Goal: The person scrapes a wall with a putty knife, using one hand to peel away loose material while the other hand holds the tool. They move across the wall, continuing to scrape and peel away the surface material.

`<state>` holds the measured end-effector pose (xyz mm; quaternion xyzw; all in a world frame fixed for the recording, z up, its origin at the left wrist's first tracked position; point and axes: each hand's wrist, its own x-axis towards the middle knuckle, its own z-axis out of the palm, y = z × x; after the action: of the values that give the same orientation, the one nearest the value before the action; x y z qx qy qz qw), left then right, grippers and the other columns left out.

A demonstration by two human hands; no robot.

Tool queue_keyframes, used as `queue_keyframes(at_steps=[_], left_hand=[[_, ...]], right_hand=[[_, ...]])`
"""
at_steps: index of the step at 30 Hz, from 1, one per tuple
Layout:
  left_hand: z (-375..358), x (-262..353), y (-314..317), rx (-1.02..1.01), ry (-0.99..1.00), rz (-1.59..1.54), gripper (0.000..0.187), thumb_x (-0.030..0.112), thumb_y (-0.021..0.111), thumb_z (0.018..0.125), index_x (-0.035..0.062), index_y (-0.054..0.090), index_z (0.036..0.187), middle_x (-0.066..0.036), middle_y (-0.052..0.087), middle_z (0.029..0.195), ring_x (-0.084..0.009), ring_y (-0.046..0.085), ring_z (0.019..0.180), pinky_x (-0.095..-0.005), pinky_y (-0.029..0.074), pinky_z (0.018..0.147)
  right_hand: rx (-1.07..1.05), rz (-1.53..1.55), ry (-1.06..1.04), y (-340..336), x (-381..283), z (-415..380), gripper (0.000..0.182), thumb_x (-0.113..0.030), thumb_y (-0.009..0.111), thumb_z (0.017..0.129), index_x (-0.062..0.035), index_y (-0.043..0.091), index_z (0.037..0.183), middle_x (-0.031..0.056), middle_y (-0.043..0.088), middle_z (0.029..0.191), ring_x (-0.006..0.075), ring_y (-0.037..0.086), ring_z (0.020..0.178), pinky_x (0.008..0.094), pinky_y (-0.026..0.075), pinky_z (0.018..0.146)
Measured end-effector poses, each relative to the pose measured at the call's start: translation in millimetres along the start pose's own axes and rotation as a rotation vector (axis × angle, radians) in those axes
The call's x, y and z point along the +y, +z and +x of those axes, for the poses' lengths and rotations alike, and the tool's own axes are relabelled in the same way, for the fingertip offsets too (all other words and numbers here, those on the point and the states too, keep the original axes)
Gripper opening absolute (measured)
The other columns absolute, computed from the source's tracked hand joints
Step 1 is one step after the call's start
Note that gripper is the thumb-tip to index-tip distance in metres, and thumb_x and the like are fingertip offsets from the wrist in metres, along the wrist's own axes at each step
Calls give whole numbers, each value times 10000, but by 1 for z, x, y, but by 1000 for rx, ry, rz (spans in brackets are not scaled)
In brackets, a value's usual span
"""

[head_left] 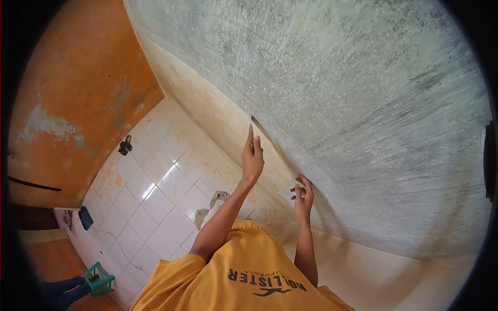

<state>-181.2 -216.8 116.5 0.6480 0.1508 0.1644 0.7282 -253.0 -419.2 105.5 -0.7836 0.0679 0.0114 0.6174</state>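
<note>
In front of me a rough grey wall surface point(353, 103) meets a smooth cream band point(207, 103) along its lower part. A narrow dark gap shows where the two meet. My left hand point(252, 163) is at the cream band with its fingers stretched out, the index fingertip just below the top of the gap. Lower and to the right, my right hand point(303, 199) has its fingers bent and apart, fingertips right at the border with the grey. A small pale patch point(285, 193) shows beside these fingers.
An orange wall point(78, 88) with peeling paint stands at left. Below lies a white tiled floor point(140, 223) with dusty debris, a small dark object point(125, 145) and a thin cable. A green stool point(99, 280) is at lower left, beside another person's legs point(65, 293).
</note>
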Motion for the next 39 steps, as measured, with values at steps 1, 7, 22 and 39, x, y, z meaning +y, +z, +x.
queue_keyframes(at_steps=[1, 7, 22, 39], left_hand=[[-1, 0, 1, -10, 8, -6, 557, 288, 416, 1126, 97, 277, 1630, 74, 371, 622, -36, 350, 508, -227, 318, 448], [-47, 6, 10, -136, -12, 32, 565, 293, 420, 1121, 164, 254, 1645, 68, 334, 639, -50, 324, 549, -234, 337, 494], [-43, 7, 14, -120, -53, 1, 570, 322, 415, 1122, 170, 251, 1647, 67, 343, 657, -43, 339, 560, -227, 352, 492], [-35, 0, 9, -88, -30, -14, 546, 306, 430, 1120, 145, 308, 1628, 44, 398, 634, -60, 379, 545, -254, 381, 493]], right_hand=[[1, -11, 4, -2, 2, 2, 367, -73, 517, 1032, -49, 581, 1392, 81, 653, 1298, 103, 639, 856, 244, 502, 644], [15, -13, -1, 4, 6, 8, 372, -63, 506, 1033, -33, 561, 1400, 87, 647, 1302, 113, 643, 859, 252, 500, 637], [55, 16, 10, -6, 3, -10, 397, -40, 524, 1021, -49, 538, 1418, 93, 627, 1296, 123, 640, 861, 252, 507, 637], [21, 16, -18, -10, 2, -7, 394, -103, 540, 1032, -54, 547, 1423, 82, 631, 1291, 123, 637, 884, 251, 497, 649]])
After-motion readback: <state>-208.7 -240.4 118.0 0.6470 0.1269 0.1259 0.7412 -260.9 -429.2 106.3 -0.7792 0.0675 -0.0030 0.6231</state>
